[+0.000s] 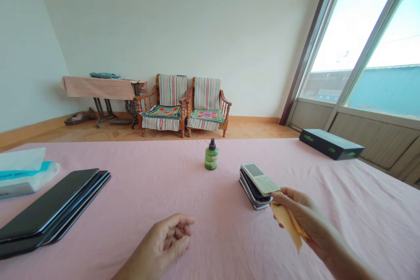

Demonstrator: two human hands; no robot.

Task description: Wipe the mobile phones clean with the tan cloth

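Observation:
My right hand (300, 210) pinches a yellow cloth (287, 223), which hangs below the fingers. Its fingertips are at the near end of a white keypad phone (260, 178), and whether they also grip it I cannot tell. That phone lies on top of a stack of phones (251, 190) on the pink sheet (147, 192). Loosely curled and holding nothing, my left hand (170, 238) is over the sheet to the left of the stack, with a gap between thumb and index finger. A green spray bottle (211, 157) with a black top stands upright beyond both hands.
At the left lie stacked dark laptops or tablets (55, 203) and a tissue pack (29, 175). A black box (330, 144) is at the far right. Past the sheet's far edge are two wooden chairs (206, 96) and a cloth-covered sewing table (98, 87). Windows (354, 43) line the right.

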